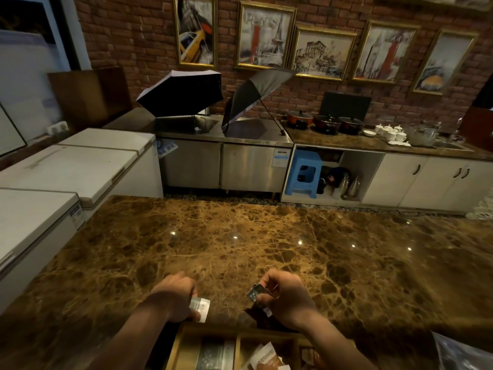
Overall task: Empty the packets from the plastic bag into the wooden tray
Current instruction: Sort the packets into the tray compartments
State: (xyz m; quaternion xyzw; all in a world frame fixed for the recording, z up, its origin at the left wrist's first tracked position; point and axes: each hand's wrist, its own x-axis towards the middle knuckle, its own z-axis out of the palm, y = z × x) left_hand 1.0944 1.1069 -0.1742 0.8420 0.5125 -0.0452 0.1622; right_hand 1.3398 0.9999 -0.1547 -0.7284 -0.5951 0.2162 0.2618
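A wooden tray [238,333] with dividers lies at the bottom edge of the marble counter, with packets in its compartments: a grey one [214,356] on the left, an orange-brown one [266,356] in the middle. My left hand [173,299] hovers just beyond the tray's far left corner, closed on a white and grey packet [200,308]. My right hand [285,297] is over the far right side, gripping a few small dark packets [255,293]. A clear plastic bag [464,353] lies at the bottom right corner.
The brown marble counter [266,241] stretches ahead. White chest freezers [66,169] stand to the left. Beyond a floor gap is a steel counter with two open umbrellas [184,93], pots and white cups [389,132], and a blue stool [302,173].
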